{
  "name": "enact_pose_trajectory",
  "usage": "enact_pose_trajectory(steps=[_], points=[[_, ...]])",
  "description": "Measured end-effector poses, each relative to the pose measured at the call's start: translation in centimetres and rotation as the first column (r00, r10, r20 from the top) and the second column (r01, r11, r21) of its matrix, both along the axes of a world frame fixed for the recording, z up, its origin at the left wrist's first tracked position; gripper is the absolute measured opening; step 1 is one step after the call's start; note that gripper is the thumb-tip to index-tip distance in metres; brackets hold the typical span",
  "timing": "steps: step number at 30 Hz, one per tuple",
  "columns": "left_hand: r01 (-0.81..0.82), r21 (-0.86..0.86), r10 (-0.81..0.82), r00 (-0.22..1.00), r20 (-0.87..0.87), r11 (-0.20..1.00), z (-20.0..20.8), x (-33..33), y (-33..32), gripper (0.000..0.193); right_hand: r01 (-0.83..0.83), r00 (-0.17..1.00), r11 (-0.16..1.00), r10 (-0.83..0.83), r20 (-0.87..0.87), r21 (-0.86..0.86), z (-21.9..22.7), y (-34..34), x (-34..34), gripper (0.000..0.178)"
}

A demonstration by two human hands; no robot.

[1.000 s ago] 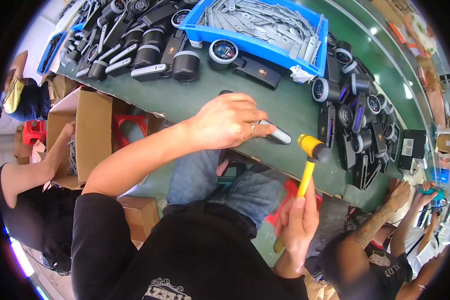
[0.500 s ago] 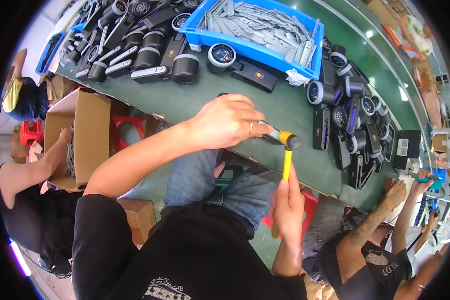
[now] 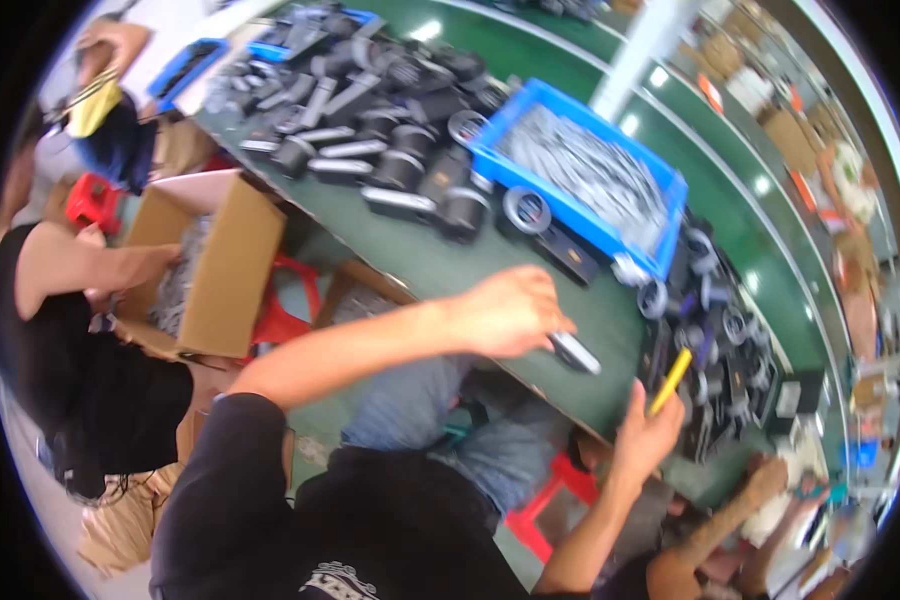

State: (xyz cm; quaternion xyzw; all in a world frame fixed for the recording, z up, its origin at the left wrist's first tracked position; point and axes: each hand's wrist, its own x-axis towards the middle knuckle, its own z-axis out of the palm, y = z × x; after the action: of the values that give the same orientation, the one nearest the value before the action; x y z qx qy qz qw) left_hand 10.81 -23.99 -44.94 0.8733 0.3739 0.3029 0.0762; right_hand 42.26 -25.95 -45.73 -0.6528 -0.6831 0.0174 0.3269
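My left hand point(image 3: 510, 312) is closed around a black device with a silver-grey strip point(image 3: 575, 352), held against the green table point(image 3: 600, 310) near its front edge. The strip end sticks out past my fingers to the right. My right hand point(image 3: 648, 437), raised to the right of the device and apart from it, grips a yellow-handled hammer point(image 3: 672, 380). Motion blur leaves the hammer's head unclear. Beyond my left hand lies another black device point(image 3: 565, 255), next to a round gauge-like piece point(image 3: 526, 210).
A blue tray point(image 3: 570, 222) of grey strips stands behind my hands. Black devices are heaped at the left point(image 3: 400, 165) and right point(image 3: 715, 365). Co-workers sit on both sides; the left one reaches into a cardboard box point(image 3: 245, 265). A red stool point(image 3: 545, 510) stands below the table.
The whole view has shifted and turned. My right hand has pulled the hammer away to the right; its head was on the device before. My left hand still holds the device.
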Motion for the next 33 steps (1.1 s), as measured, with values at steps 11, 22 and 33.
enact_pose_trajectory(steps=[11,22,33], points=[[-0.838,-0.289,0.885,0.425,0.190,0.464,11.5,-17.9,-1.3,0.037,0.049,0.883,0.975,-0.145,-0.446,-0.219,-1.3,-1.0,-0.2,0.038],[-0.279,0.292,0.380,0.838,-0.392,0.915,7.7,-23.4,5.6,0.038,-0.036,0.708,0.934,-0.228,-0.669,-0.356,-0.6,-1.4,0.4,0.044],[-0.339,0.362,0.399,0.911,-0.104,0.868,6.8,-14.2,3.2,0.054,-0.291,0.718,0.897,-0.026,-0.696,-0.333,2.4,-2.6,-3.6,0.032]])
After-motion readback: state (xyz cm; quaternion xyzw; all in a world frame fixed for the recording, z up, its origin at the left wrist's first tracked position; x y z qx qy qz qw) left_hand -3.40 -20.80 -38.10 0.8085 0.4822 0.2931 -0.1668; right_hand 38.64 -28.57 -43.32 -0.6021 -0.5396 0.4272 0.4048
